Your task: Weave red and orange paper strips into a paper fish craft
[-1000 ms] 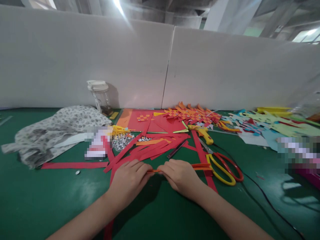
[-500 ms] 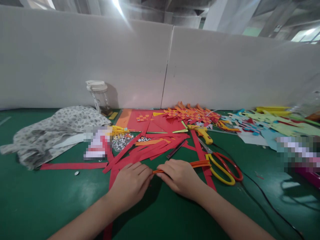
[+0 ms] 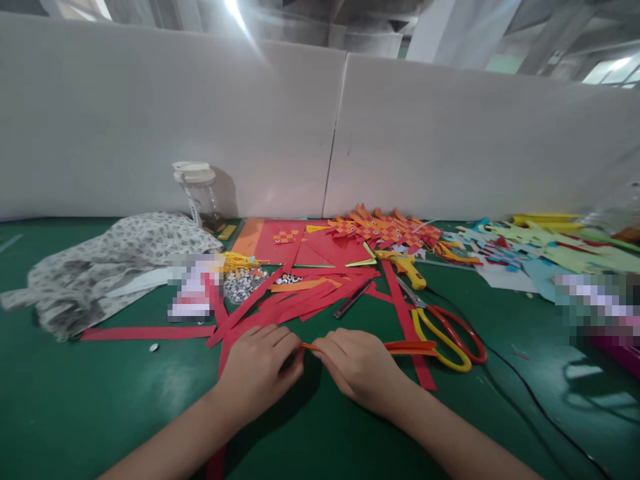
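Note:
Between my two hands runs a folded orange paper strip (image 3: 413, 348), its free end sticking out to the right past my knuckles. My left hand (image 3: 264, 363) pinches its left end, fingers curled over it. My right hand (image 3: 354, 363) grips the strip a short gap away, thumb beneath. What lies inside the fingers is hidden. Behind the hands is a pile of red paper strips (image 3: 285, 303). Scissors (image 3: 443, 333) with yellow and red handles lie right of my right hand, and the orange strip's end reaches over to the yellow handle.
A yellow glue gun (image 3: 411, 270) with a black cord lies behind the scissors, near a dark cutter (image 3: 351, 299). Woven orange-red paper fish (image 3: 385, 227) are heaped at the back. Left are googly eyes (image 3: 245, 285), a patterned cloth (image 3: 125, 267) and a lidded bottle (image 3: 195, 193).
The orange strip's free end has shifted right and slightly down. My right hand has dropped a little with it; my left hand stays nearly in place. Both keep their grip.

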`<state>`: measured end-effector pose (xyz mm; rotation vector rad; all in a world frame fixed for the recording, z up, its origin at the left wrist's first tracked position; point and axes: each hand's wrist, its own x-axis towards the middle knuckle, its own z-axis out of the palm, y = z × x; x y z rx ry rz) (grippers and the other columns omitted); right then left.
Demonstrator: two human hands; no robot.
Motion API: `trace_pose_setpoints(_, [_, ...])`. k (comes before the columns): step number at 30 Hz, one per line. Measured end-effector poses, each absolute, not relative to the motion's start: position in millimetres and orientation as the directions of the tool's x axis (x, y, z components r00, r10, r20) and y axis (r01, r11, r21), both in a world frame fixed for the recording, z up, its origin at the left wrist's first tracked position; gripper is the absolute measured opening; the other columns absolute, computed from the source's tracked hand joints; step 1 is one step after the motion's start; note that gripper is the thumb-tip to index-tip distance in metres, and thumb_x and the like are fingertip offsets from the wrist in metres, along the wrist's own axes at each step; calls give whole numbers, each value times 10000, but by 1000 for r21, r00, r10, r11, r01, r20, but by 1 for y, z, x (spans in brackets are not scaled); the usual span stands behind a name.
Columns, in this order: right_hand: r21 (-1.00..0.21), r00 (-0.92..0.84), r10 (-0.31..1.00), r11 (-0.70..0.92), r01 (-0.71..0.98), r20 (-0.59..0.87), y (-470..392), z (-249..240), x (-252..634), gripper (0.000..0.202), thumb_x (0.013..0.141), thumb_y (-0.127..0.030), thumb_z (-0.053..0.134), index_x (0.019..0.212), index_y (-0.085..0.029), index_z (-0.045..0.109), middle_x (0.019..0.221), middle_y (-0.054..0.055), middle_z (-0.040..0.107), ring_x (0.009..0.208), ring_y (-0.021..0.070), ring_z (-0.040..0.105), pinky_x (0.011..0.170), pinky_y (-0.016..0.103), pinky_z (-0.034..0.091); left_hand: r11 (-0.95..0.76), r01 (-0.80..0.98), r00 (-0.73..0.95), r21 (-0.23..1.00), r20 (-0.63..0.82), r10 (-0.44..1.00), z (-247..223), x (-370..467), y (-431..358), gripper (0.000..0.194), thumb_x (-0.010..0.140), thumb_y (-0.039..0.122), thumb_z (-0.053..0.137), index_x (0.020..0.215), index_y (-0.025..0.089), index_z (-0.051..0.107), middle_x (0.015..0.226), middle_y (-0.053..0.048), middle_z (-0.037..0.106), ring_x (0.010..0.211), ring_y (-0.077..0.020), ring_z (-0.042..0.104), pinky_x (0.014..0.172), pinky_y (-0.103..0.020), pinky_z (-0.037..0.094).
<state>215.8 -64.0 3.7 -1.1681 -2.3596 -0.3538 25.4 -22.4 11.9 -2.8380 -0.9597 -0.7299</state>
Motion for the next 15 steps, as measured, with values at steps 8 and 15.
trace_pose_setpoints(8, [-15,-522,680,616,787,514,-66,6,215,272,954,-191,331,817,-170,564,641,21,551,587,162,477,540,297,277,-834,552,716,25,499,488,15,26,-23,196,830,203,473,657,184,564,622,1,606,573,-151,546,552,-283,378])
trace_pose_setpoints(15, [-18,-523,684,616,787,509,-65,5,216,255,937,-161,341,827,-171,570,633,18,543,581,166,457,545,300,265,-868,493,745,-58,543,388,18,28,-28,249,867,192,444,648,175,563,568,17,574,540,-134,516,550,-291,341])
